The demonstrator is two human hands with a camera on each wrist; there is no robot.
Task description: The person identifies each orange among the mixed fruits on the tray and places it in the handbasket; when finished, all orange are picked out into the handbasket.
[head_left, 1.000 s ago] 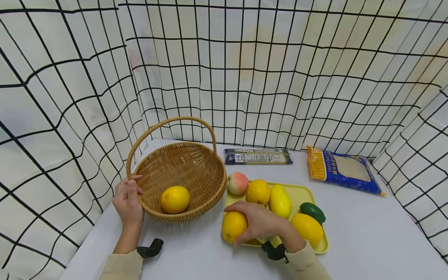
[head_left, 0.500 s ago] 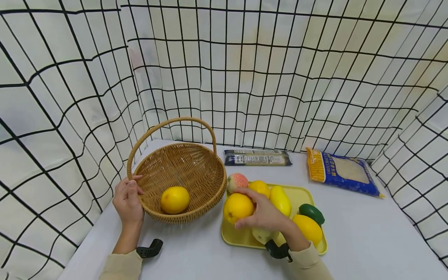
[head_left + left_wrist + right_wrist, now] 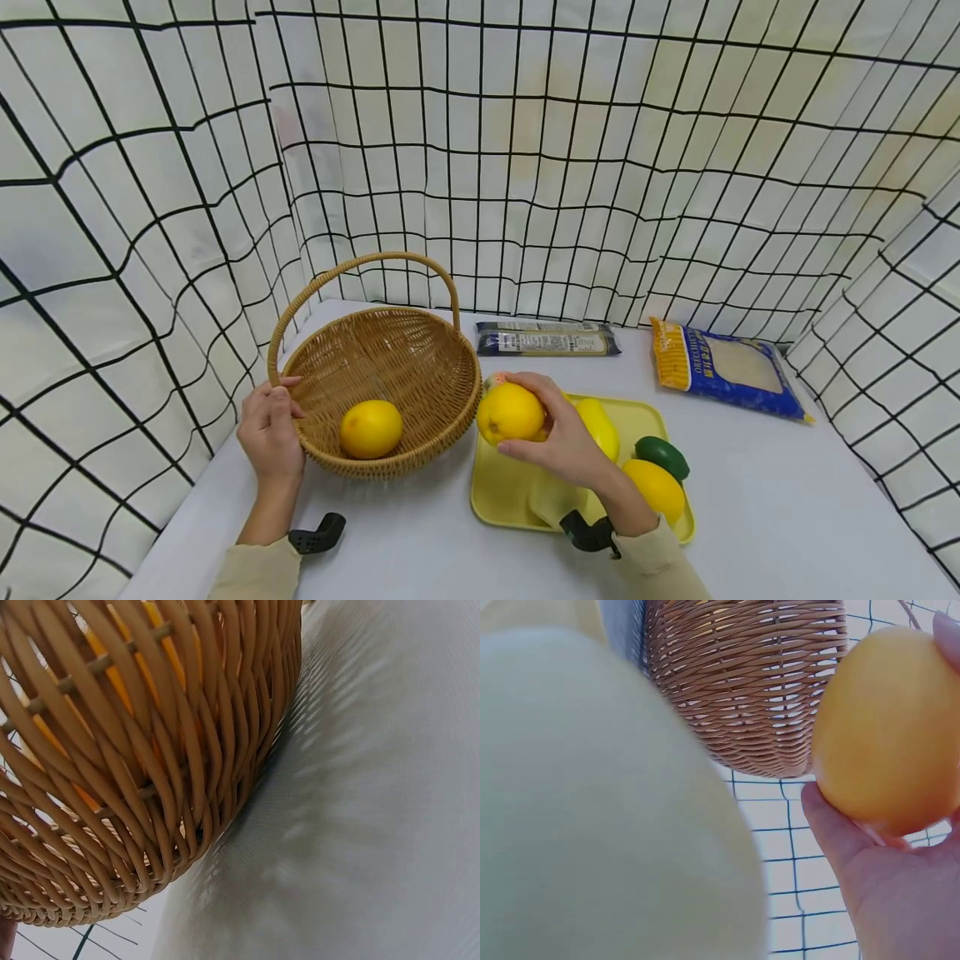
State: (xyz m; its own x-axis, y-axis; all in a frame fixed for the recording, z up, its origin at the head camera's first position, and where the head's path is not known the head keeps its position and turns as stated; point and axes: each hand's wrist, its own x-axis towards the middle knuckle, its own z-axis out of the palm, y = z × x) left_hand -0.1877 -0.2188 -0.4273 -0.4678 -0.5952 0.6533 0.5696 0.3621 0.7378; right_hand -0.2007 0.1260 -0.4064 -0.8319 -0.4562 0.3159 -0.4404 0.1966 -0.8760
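Observation:
On the left, my left hand [image 3: 272, 425] grips the wicker basket [image 3: 442, 367] at its rim, by the foot of the arched handle. The basket tilts toward me, with one yellow lemon-like fruit [image 3: 371, 429] inside. My right hand [image 3: 558, 433] pinches a round yellow-orange fruit [image 3: 510, 412] between thumb and fingers, above the yellow tray [image 3: 498, 496] and near the basket's right side. Large and smooth, the held fruit [image 3: 889, 731] also fills the right of the right wrist view. In the left wrist view, the basket's weave [image 3: 142, 750] hides my left fingers almost wholly.
The tray holds a yellow pear-like fruit [image 3: 598, 429], a yellow mango-like fruit [image 3: 656, 487], a dark green fruit [image 3: 662, 457] and a pale fruit [image 3: 558, 496] under my wrist. A peach [image 3: 492, 381] is mostly hidden. Two packets [image 3: 547, 339] [image 3: 727, 371] lie behind.
My right hand has lifted the yellow-orange fruit off the tray's front left corner, upward and away from me. My left hand and the basket stay in place.

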